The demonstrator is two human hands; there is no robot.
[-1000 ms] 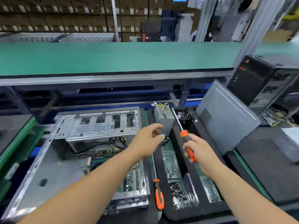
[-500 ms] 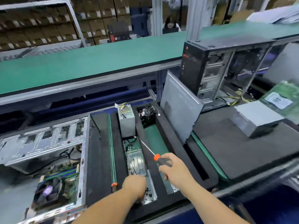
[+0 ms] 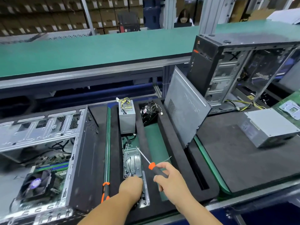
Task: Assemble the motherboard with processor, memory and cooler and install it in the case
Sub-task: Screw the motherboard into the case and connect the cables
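Stacked cartons behind a green bench (image 3: 97,51) — on the black foam tray (image 3: 90,159) the right hand (image 3: 172,181) grips a screwdriver (image 3: 151,166), left hand (image 3: 131,185) fingers hidden in the screw bin (image 3: 132,161), the case (image 3: 40,143) further left.

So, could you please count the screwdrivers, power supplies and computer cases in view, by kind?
Screwdrivers: 2, one in the right hand, one lying in the foam tray.
Power supplies: 2, one standing in the tray, one on the right mat.
Computer cases: 2, one lying open at left, one upright at right.
Total: 6.
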